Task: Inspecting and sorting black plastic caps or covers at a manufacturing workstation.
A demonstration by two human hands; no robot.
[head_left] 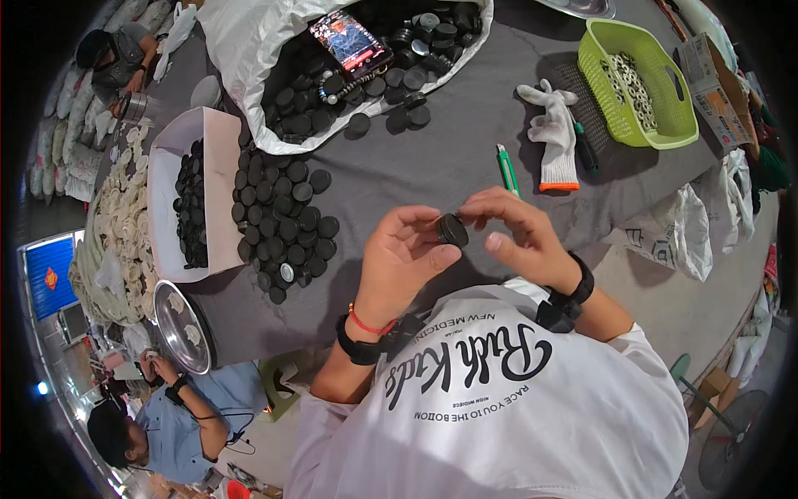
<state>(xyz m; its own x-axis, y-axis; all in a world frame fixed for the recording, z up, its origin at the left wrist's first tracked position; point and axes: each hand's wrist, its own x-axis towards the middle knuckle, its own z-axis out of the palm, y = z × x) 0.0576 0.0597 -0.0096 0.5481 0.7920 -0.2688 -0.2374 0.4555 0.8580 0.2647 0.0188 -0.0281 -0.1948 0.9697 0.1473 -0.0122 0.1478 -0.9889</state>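
Note:
In front of my chest, my left hand (401, 264) is closed around a black round cap (452, 230), tilted on its edge with the thumb against it. My right hand (522, 233) is beside the cap, its fingers curved and parted from the thumb; whether a fingertip touches the cap is hard to see. To the left, many similar black caps (283, 218) lie piled on the dark grey tablecloth, one showing a silvery face. Beyond my right hand lies a green utility knife (508, 170).
A white sack (249, 100) of black caps holds a lit phone (351, 43). A white box (220, 200) of small black pieces, a metal tray (181, 326), a white glove (552, 133) and a green basket (638, 86) surround the work area. Two people sit at left.

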